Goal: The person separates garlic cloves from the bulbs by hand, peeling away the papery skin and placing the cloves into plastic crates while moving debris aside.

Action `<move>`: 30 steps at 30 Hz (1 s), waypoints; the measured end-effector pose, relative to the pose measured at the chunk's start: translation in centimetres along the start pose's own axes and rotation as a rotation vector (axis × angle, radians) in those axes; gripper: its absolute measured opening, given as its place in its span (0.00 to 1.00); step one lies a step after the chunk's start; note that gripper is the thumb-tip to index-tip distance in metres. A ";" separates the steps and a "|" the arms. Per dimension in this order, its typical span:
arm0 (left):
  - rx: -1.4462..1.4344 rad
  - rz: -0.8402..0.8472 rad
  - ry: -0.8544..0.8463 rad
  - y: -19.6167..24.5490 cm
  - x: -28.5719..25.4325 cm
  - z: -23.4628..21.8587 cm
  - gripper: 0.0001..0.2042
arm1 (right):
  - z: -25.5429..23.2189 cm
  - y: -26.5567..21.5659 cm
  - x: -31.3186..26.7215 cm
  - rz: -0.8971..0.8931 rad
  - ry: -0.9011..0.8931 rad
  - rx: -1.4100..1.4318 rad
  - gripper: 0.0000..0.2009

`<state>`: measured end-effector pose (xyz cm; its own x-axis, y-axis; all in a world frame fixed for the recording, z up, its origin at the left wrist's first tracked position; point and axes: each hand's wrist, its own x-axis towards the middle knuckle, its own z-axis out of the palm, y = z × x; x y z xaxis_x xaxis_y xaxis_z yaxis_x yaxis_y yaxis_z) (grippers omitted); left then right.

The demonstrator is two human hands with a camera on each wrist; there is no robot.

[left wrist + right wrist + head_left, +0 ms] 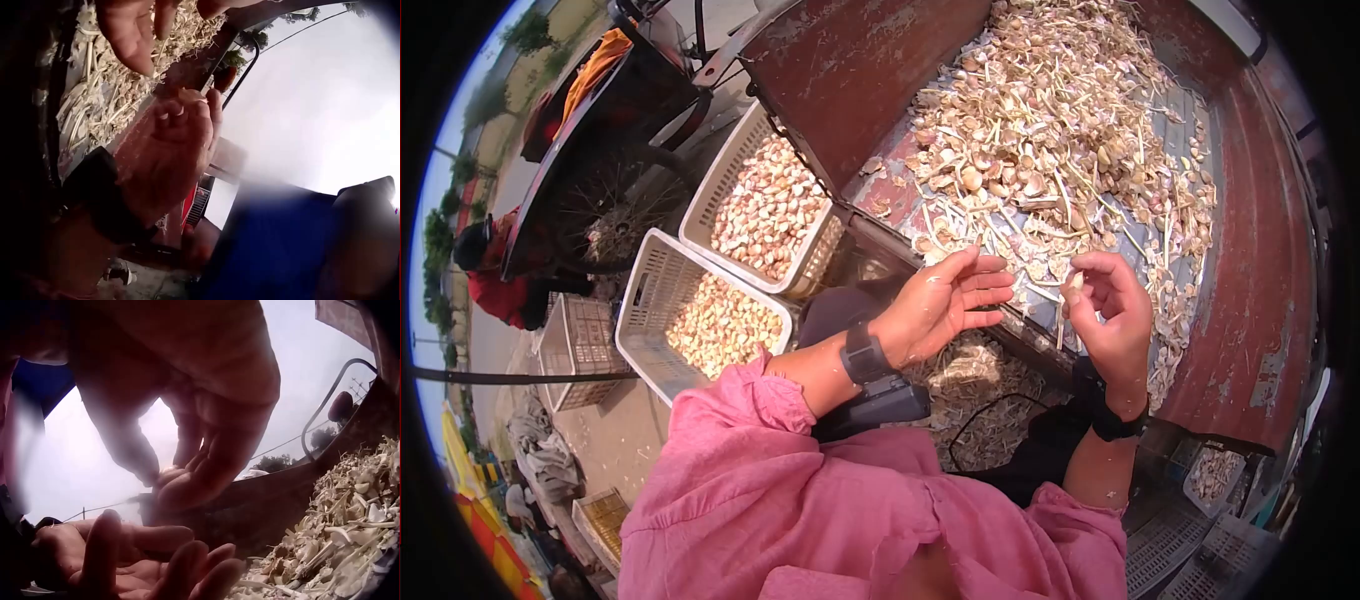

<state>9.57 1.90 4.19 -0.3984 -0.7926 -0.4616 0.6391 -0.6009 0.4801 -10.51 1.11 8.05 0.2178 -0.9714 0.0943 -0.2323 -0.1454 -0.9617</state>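
Observation:
My right hand (1112, 318) pinches a small pale garlic clove (1077, 281) between thumb and fingertips. The same clove (167, 472) shows at the fingertips in the right wrist view, above the other palm. My left hand (940, 305) is palm up with its fingers extended, holding nothing, a little left of the right hand. In front of both hands spreads a heap of garlic cloves, skins and dry stalks (1050, 130) on the worn red metal bed (1265, 260).
Left of the bed stand two pale plastic crates, one (650, 290) with pale cloves and one (722, 165) with redder cloves. Beyond them are a spoked wheel (615, 210) and a person in red (490, 285). Skins and stalks (985, 390) lie below the bed's edge.

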 end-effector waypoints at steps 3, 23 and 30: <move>-0.278 -0.289 -0.006 -2.9 2.9 4.0 0.16 | 1.2 -1.0 -0.4 -0.162 -0.070 -0.247 0.14; -0.124 -0.271 -0.035 -4.8 9.7 4.0 0.10 | -13.9 12.0 7.6 0.314 0.178 -1.092 0.14; 0.160 -0.042 -0.117 -5.8 8.8 5.3 0.13 | -5.4 7.0 1.0 0.075 0.292 -0.057 0.13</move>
<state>-1.15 -2.15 1.27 -0.5022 -0.7676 -0.3983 0.5114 -0.6350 0.5790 -17.03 -1.93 2.78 -0.0822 -0.9915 0.1013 -0.2920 -0.0732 -0.9536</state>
